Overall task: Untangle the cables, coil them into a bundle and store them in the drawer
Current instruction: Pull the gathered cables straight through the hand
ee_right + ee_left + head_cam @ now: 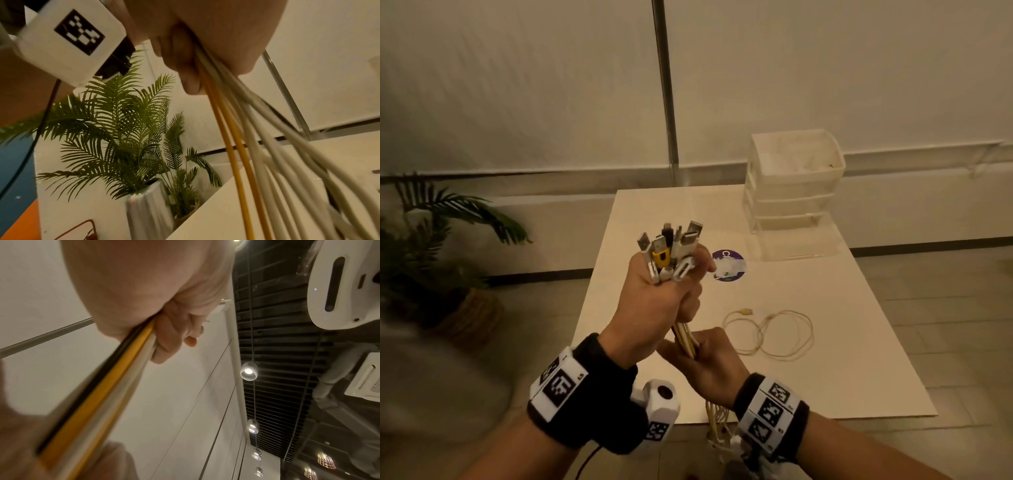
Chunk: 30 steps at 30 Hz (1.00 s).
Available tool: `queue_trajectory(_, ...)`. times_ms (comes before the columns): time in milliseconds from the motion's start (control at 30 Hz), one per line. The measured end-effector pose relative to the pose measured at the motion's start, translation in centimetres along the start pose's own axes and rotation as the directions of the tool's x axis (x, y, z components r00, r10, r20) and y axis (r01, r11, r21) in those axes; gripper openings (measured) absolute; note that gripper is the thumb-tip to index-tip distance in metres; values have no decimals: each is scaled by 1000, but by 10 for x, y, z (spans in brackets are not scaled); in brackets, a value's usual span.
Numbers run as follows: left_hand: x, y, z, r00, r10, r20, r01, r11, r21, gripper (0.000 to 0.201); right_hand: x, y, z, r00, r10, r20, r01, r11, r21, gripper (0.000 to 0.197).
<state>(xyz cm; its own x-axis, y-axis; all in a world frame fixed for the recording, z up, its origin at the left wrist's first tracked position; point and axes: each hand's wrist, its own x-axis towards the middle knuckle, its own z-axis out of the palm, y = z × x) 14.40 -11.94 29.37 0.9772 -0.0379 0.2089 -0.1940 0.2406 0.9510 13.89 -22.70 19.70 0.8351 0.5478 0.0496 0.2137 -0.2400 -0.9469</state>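
Observation:
My left hand point(661, 298) grips a bunch of cables just below their plugs point(671, 250), which stick up out of my fist: several white USB ends, one yellow, one black. Right below it my right hand point(705, 356) holds the same white and yellow cable strands point(686, 337). The strands point(242, 146) hang down from my right fist past the table edge. In the left wrist view the yellow, black and white cords point(115, 378) run straight from my curled fingers point(174, 335). One pale yellow cable point(774, 334) lies loosely looped on the white table point(842, 342). The white drawer unit point(792, 195) stands at the table's far right, drawers closed.
A round purple and white sticker point(728, 265) lies on the table in front of the drawer unit. A potted palm point(438, 246) stands on the floor to the left. A metal pole point(666, 85) rises behind the table. The table's near edge is close to my wrists.

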Motion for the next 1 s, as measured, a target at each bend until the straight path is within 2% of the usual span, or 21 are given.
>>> queue_trajectory(33,1,-3,-1,1000,-3,-7,2,1000,-16,13,1,3,-5,998,25,60,-25,1000,5,49)
queue_trajectory(100,2,-7,-5,1000,-4,-27,4,1000,0,12,2,4,-22,952,77,297,-76,997,-17,20)
queue_trajectory(133,3,-9,-7,999,0,-39,1,1000,13,11,4,9,-34,901,119,418,-116,993,-32,23)
queue_trajectory(167,4,-10,-10,999,0,-50,1,1000,20,11,8,21,-47,862,161,480,-159,986,-46,45)
queue_trajectory(200,5,-12,-14,998,-5,-58,7,1000,20,10,15,36,-59,854,203,480,-209,977,-41,58)
queue_trajectory(233,5,-14,-17,998,-17,-59,18,1000,17,10,24,54,-67,872,270,408,-260,962,-81,59)
queue_trajectory(267,5,-16,-20,998,-32,-60,33,999,16,18,35,78,-73,898,322,299,-294,946,-135,53)
queue_trajectory(300,5,-18,-23,997,-47,-63,48,999,15,31,48,102,-76,912,377,162,-329,907,-262,42)
queue_trajectory(333,5,-20,-25,996,-60,-73,61,998,18,42,61,127,-78,904,424,46,-372,836,-402,31)
queue_trajectory(367,5,-22,-27,994,-63,-93,66,997,26,44,71,146,-79,879,474,-44,-429,749,-505,24)
queue_trajectory(433,6,-26,-31,991,-58,-117,64,997,48,24,87,175,-74,830,539,-140,-504,620,-602,26)
queue_trajectory(467,7,-25,-31,990,-58,-128,65,997,50,14,91,183,-71,811,560,-169,-531,584,-615,31)
queue_trajectory(567,16,-24,-31,985,-65,-162,77,995,65,13,101,197,-57,775,599,-201,-579,546,-605,42)
queue_trajectory(667,24,-21,-30,977,-67,-201,84,994,75,16,105,209,-45,743,653,-147,-593,541,-596,54)
queue_trajectory(767,28,-21,-33,972,-53,-230,72,994,76,22,102,211,-37,736,647,-199,-637,562,-528,43)
queue_trajectory(800,28,-20,-35,971,-53,-232,71,995,70,29,100,214,-35,743,648,-167,-621,574,-534,42)
queue_trajectory(833,29,-20,-36,972,-55,-230,72,995,65,36,98,212,-38,727,668,-159,-643,581,-498,44)
queue_trajectory(867,30,-20,-37,971,-58,-232,74,995,63,41,101,211,-41,674,716,-185,-716,570,-403,46)
queue_trajectory(900,30,-19,-39,971,-59,-234,75,995,61,43,103,209,-48,666,721,-189,-736,594,-326,45)
queue_trajectory(933,31,-19,-40,971,-56,-233,72,996,57,44,103,207,-56,688,707,-165,-720,634,-282,36)
queue_trajectory(1000,34,-19,-41,972,-50,-229,59,998,34,45,101,190,-75,690,716,-109,-720,694,1,7)
